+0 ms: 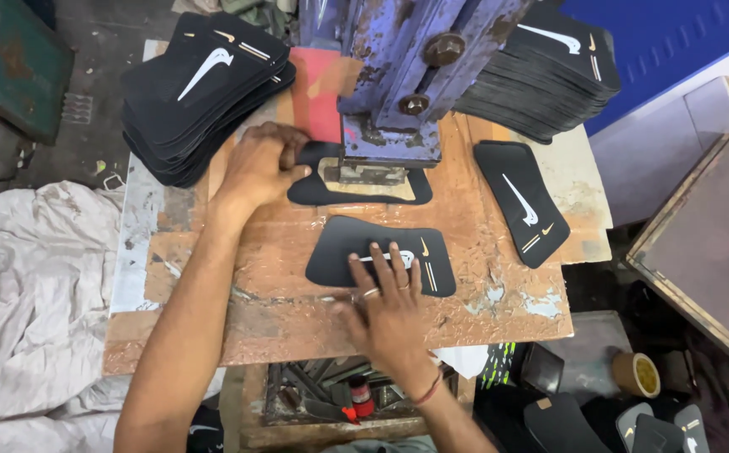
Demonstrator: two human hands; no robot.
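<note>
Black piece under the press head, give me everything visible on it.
The flat black curved-edge piece under the press looks like thin foam or rubber sheet, matte, lying flat on the worn brown board. A tan die plate sits on its middle beneath the rusty blue press head, hiding any print. Its left end is touched by the left hand; whether it is gripped cannot be told. The right hand rests on a separate black piece nearer the person.

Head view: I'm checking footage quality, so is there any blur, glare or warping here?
Head view: lighting is even and soft, no harsh glare; the left hand and right hand look sharp; the black pieces' stack shows slight wide-angle stretching near the edge.
</note>
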